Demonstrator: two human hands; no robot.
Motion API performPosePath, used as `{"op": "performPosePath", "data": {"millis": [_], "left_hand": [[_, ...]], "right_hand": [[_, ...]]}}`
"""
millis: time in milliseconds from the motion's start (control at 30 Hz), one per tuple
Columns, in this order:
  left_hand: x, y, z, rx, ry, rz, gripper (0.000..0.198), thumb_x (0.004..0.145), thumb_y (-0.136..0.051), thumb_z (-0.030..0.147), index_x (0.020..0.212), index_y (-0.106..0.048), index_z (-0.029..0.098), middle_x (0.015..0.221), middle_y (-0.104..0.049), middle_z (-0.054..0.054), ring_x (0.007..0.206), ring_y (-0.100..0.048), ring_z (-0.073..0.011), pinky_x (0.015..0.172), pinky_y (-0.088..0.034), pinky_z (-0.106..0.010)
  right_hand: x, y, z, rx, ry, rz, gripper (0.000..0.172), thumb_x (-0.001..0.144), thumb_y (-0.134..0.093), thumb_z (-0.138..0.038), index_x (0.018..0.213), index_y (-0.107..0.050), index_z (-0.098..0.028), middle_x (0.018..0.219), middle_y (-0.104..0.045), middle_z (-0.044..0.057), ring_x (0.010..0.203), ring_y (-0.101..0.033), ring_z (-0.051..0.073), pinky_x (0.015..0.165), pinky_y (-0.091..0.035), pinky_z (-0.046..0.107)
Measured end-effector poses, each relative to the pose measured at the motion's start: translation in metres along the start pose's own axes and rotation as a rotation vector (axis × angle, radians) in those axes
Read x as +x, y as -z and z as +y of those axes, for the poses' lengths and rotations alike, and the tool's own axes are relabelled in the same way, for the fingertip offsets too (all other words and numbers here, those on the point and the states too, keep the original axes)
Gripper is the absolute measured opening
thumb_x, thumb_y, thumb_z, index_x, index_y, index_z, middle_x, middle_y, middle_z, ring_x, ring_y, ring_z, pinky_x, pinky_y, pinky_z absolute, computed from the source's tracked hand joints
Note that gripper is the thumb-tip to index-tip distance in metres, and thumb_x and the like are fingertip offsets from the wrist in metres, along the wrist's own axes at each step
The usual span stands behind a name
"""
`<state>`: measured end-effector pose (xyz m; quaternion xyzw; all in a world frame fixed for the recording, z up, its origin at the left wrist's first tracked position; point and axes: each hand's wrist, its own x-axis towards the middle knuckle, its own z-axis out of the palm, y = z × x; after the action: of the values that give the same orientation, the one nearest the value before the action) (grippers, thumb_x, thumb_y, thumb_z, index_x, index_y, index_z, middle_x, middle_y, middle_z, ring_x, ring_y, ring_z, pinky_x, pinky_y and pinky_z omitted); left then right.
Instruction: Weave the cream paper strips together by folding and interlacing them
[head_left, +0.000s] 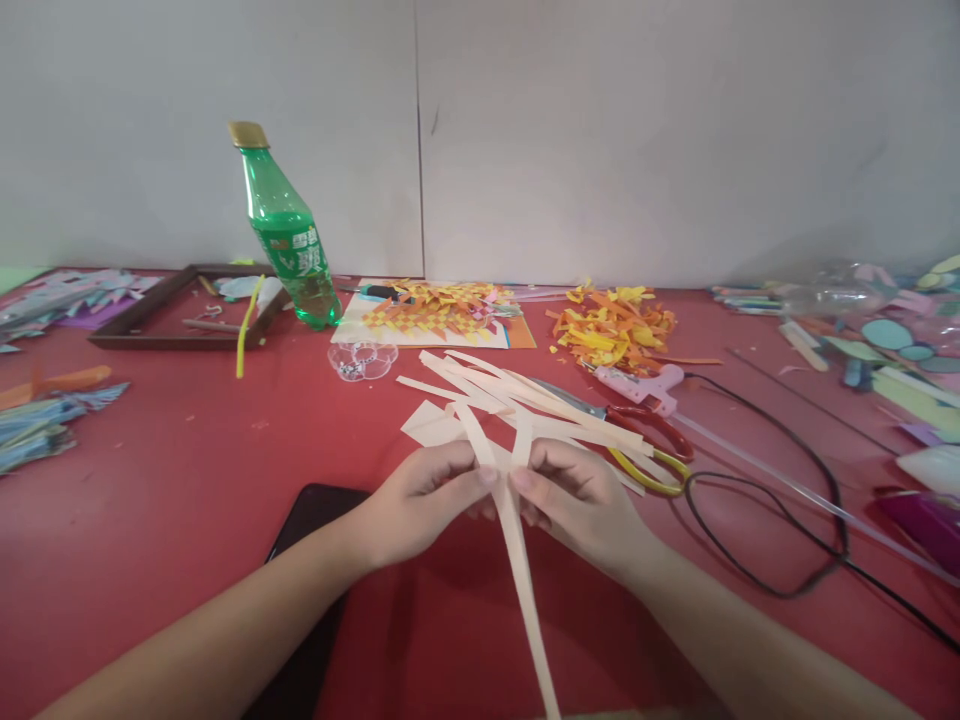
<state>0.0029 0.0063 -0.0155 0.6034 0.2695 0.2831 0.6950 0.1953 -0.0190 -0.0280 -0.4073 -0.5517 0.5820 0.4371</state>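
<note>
My left hand and my right hand meet near the middle of the view, thumbs on top, both pinching folded cream paper strips. Two strip ends rise above the thumbs, and one long strip hangs down toward the bottom edge. Just beyond the hands lies a loose pile of cream strips. Scissors with red and yellow handles lie right of the pile, partly under strips. A black phone lies beneath my left forearm. The fingers under the paper are mostly hidden.
A green bottle stands at the back left beside a brown frame. Orange and yellow scraps lie at the back. A pink glue gun with a black cable is on the right, near coloured paper pieces. A wall rises behind.
</note>
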Motion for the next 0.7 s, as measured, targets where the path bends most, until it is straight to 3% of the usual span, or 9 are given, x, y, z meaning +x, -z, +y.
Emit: {"op": "performPosePath", "data": {"millis": [100,267,700], "left_hand": [[-0.0017,-0.0005,0.0018,0.059,-0.023,-0.084,0.021,0.094,-0.051,0.027,0.096,-0.067,0.013,0.086,-0.064,-0.005,0.078,-0.057,-0.0127,0.073,-0.046,-0.025],[-0.0015,0.0002,0.0013,0.09,-0.036,-0.1,0.024,0.095,-0.048,0.025,0.099,-0.069,0.013,0.09,-0.068,-0.008,0.077,-0.058,-0.0129,0.072,-0.045,-0.025],[0.0005,0.0018,0.0012,0.069,-0.048,0.001,0.023,0.094,-0.051,0.03,0.091,-0.066,0.012,0.084,-0.062,-0.005,0.071,-0.053,-0.011,0.067,-0.043,-0.024]], "right_hand": [[0.0006,0.0011,0.0021,0.054,-0.029,-0.016,0.029,0.087,-0.064,-0.038,0.07,-0.056,-0.016,0.057,-0.057,-0.002,0.05,-0.052,0.009,0.048,-0.039,0.022],[0.001,0.0025,0.0054,0.169,-0.063,-0.131,0.03,0.087,-0.062,-0.042,0.076,-0.061,-0.014,0.061,-0.062,0.002,0.05,-0.054,0.009,0.045,-0.039,0.02],[0.0009,-0.0014,0.0006,0.113,0.007,0.003,0.025,0.085,-0.066,-0.034,0.069,-0.058,-0.016,0.057,-0.059,-0.002,0.048,-0.051,0.008,0.047,-0.04,0.021]]}}
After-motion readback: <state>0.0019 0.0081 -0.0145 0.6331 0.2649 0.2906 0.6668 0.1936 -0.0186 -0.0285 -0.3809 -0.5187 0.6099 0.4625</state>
